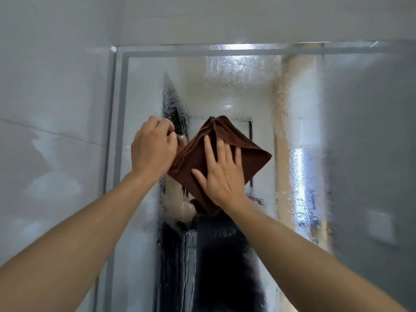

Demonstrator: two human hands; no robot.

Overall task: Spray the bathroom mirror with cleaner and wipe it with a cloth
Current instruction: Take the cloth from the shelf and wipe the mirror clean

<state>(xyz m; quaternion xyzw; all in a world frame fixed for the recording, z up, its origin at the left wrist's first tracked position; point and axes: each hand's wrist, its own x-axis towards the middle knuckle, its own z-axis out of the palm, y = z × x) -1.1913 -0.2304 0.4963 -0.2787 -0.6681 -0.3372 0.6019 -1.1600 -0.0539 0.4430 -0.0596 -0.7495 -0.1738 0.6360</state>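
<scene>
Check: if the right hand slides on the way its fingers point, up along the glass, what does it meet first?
Likely only more brown cloth under the right hand, then the cloth's top corner, then wet, droplet-covered mirror. Nothing else seems to block that line; the left hand sits off to the side.

Left of where I grip, a glossy pale wall shows a faint tile seam. Above my grip runs more plain wall; to the right, a grey blurred panel catches soft light.
</scene>
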